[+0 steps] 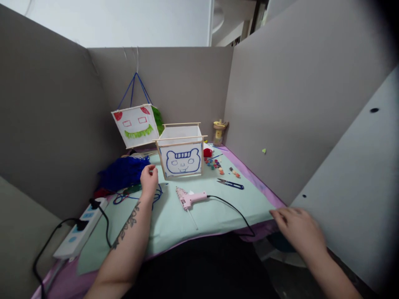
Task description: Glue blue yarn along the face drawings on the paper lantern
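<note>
Left hand (149,179) on mint mat (174,220), fingers curled loosely together, pinching nothing visible, touching blue cord (156,195) beside blue yarn pile (123,172). Bear-face paper lantern (182,151) upright just right of hand, apart from it. Right hand (296,230) blurred at table's right edge, fingers spread, empty, over mat corner. Pink glue gun (190,198) lies between hands, cable trailing right. Blue snips (231,183) near lantern. Second lantern (136,124) hangs behind. Power strip (81,228) far left.

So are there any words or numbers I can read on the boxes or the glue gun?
None can be read.
Paper box: a blue bear face, no words.
Hanging box: a red and green face, no words.
Glue gun and power strip: any marks are too blurred.
</note>
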Action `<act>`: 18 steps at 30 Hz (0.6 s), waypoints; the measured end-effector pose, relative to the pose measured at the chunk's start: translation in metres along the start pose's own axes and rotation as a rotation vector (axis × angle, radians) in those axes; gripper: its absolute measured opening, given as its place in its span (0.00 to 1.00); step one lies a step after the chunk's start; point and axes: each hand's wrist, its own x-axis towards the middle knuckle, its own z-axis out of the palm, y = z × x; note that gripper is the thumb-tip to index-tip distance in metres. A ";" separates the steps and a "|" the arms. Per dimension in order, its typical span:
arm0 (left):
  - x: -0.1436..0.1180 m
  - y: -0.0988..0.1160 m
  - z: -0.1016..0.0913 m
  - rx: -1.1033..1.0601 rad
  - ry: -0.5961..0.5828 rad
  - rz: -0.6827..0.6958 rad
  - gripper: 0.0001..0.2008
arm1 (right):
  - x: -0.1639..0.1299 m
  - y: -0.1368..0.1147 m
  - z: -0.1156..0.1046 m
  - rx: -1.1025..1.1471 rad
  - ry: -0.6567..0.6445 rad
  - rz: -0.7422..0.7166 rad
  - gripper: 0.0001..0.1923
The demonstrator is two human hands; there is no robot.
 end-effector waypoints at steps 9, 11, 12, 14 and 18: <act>0.002 0.009 -0.055 0.585 -0.517 0.155 0.07 | 0.045 -0.096 -0.006 0.395 0.039 -0.359 0.13; -0.003 0.005 -0.054 0.638 -0.603 0.212 0.07 | 0.056 -0.127 -0.011 0.447 -0.070 -0.452 0.17; -0.005 0.004 -0.051 0.661 -0.625 0.234 0.08 | 0.060 -0.142 -0.013 0.468 -0.117 -0.485 0.18; -0.008 0.003 -0.043 0.716 -0.633 0.274 0.12 | 0.068 -0.167 -0.015 0.498 -0.212 -0.553 0.20; -0.014 0.001 -0.027 0.773 -0.696 0.342 0.14 | 0.073 -0.198 -0.011 0.541 -0.310 -0.638 0.20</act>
